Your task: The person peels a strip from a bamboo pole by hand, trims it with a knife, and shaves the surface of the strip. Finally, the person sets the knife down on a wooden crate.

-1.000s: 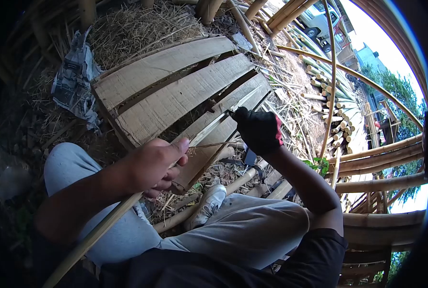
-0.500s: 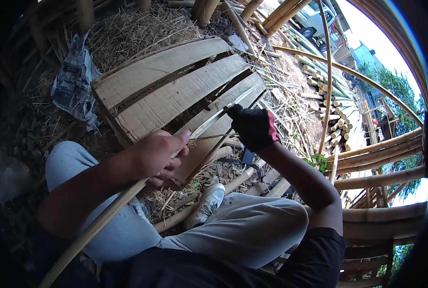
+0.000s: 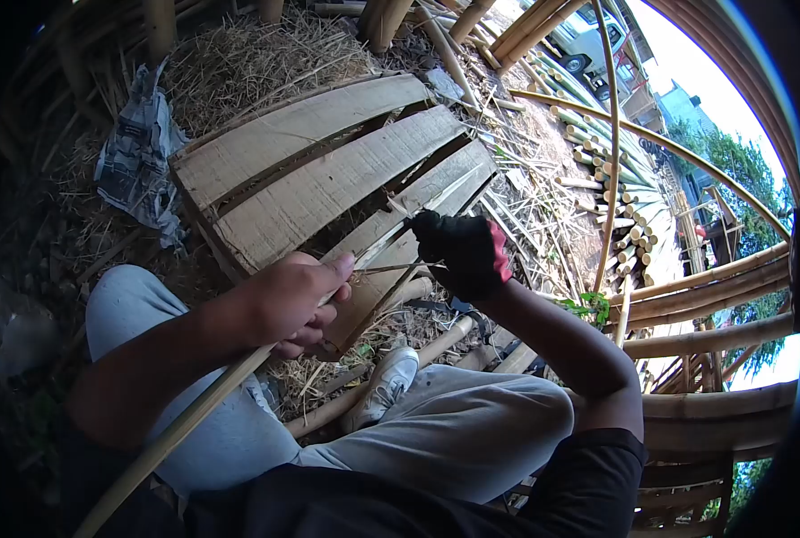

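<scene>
Bamboo strip [image 3: 198,408] gripped in bare left hand [image 3: 294,303], running from lower left up across left knee toward pallet. Gloved right hand [image 3: 461,254] clenched around knife [image 3: 398,212], blade meeting strip's split end just past left thumb. Hands close together, small gap between. Wooden pallet [image 3: 319,184] directly beneath, slats gapped, near edge by white shoe [image 3: 389,378]. Loose straw [image 3: 247,58] beyond. Stacked bamboo poles [image 3: 714,291] crowding right side; open ground toward upper left.
</scene>
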Demonstrator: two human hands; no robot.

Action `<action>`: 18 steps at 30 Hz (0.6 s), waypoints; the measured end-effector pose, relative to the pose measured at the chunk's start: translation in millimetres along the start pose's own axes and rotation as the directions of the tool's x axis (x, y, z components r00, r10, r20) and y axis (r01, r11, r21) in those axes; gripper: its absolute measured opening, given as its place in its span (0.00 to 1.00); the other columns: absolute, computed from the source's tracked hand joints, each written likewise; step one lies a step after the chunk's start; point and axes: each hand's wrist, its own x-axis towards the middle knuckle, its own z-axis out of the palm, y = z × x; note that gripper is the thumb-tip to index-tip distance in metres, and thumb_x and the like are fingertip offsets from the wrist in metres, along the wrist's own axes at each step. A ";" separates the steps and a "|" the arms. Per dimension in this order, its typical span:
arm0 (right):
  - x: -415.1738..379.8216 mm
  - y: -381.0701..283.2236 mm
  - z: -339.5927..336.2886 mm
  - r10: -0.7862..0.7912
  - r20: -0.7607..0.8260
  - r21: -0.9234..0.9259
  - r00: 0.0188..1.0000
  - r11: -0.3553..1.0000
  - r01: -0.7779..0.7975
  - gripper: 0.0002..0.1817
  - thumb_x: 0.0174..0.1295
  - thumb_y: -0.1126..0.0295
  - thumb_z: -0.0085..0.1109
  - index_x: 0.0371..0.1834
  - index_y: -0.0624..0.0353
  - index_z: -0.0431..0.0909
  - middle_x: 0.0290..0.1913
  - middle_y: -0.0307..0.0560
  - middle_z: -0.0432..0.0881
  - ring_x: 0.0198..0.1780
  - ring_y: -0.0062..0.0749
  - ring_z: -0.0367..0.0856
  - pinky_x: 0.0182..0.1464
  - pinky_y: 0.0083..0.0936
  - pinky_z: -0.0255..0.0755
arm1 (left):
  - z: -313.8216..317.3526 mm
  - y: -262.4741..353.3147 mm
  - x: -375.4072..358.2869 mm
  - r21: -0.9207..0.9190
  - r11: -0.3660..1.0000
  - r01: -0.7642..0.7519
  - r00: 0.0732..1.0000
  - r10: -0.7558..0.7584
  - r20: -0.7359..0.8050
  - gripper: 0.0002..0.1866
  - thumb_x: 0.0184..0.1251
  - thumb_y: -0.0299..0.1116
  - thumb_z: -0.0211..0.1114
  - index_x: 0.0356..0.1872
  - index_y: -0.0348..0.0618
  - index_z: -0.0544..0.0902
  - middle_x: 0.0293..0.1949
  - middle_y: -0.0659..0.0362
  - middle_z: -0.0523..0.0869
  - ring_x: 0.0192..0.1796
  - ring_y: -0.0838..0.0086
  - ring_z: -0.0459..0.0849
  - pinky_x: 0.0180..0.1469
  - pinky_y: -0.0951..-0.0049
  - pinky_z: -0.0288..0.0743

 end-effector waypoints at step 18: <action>-6.8 125.4 58.6 -0.005 0.098 -0.346 0.995 0.937 0.039 0.03 0.56 0.69 0.58 0.33 0.51 0.77 0.16 0.44 0.77 0.19 0.39 0.81 0.19 0.34 0.71 | -3.2 6.1 1.9 -0.075 0.996 0.046 0.998 -0.044 0.035 0.22 0.76 0.59 0.46 0.36 0.50 0.67 0.17 0.70 0.60 0.12 0.85 0.55 0.13 0.81 0.49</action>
